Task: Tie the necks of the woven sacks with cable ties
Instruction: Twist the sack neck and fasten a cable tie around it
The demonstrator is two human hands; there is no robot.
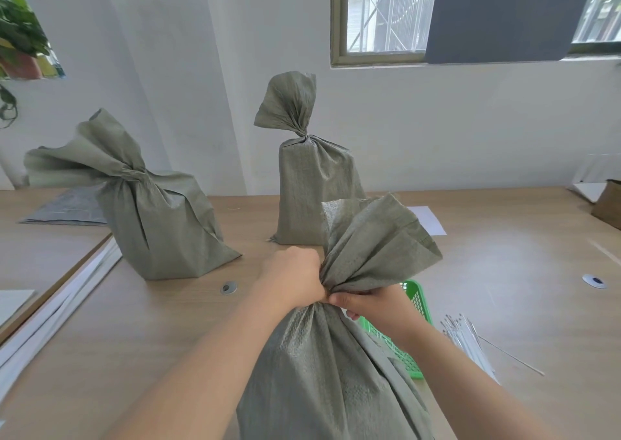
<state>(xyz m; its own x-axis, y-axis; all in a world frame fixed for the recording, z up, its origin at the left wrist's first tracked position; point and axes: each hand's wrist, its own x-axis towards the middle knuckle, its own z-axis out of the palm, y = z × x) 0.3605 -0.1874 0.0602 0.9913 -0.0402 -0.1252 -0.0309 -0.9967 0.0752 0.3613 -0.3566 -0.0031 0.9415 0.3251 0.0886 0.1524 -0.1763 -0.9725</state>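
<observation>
As the left hand [292, 278] and right hand [373, 305] clench the woven sack [322, 372] by its neck (no tie seen), one should fetch cable ties [467, 335] to their right.

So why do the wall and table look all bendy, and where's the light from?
Head view: the wide lens bends the wall and table edges; soft daylight seems to come from the window, so shadows are faint; the ties near the right edge look smeared.
</observation>
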